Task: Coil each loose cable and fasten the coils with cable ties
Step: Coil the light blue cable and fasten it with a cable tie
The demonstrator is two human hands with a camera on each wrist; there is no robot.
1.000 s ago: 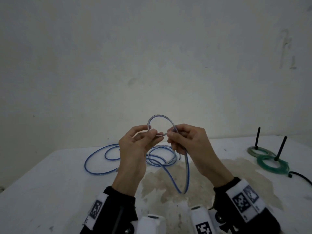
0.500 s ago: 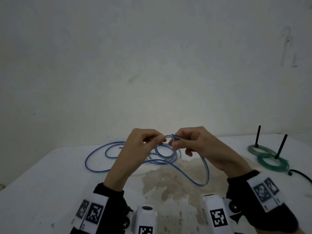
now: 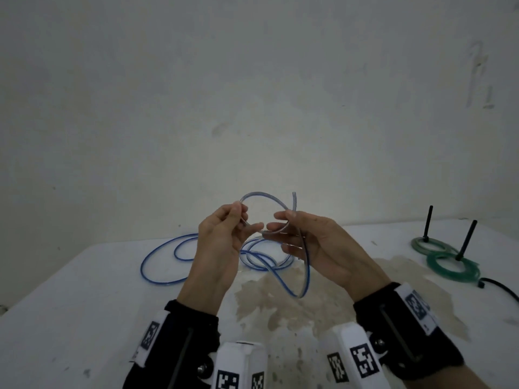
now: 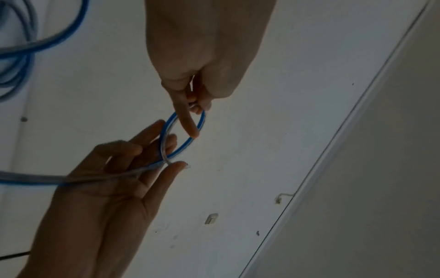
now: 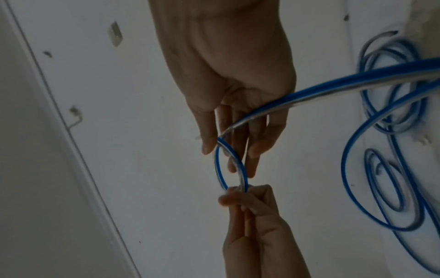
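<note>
A long blue cable (image 3: 165, 258) lies in loose loops on the white table (image 3: 70, 304). Its near part is lifted into a small loop (image 3: 261, 195) in the air between both hands. My left hand (image 3: 247, 220) pinches the loop's left side between thumb and fingers. My right hand (image 3: 280, 220) pinches the crossing on the right, where the cut cable end (image 3: 294, 197) sticks up. A strand hangs from the right hand down to the table. The left wrist view shows the loop (image 4: 184, 131) between the left hand (image 4: 194, 107) and the right hand (image 4: 171, 165). The right wrist view shows the same loop (image 5: 231, 165).
Two green coils (image 3: 452, 266) sit around black upright pegs (image 3: 466, 240) at the right of the table. A black cable (image 3: 500, 287) runs off the right edge. A brown stain (image 3: 280, 301) marks the table's middle. A bare wall stands close behind.
Both hands have risen from table height and moved slightly apart. The small loop is wider now, and the cable end now sticks up above the right hand.
</note>
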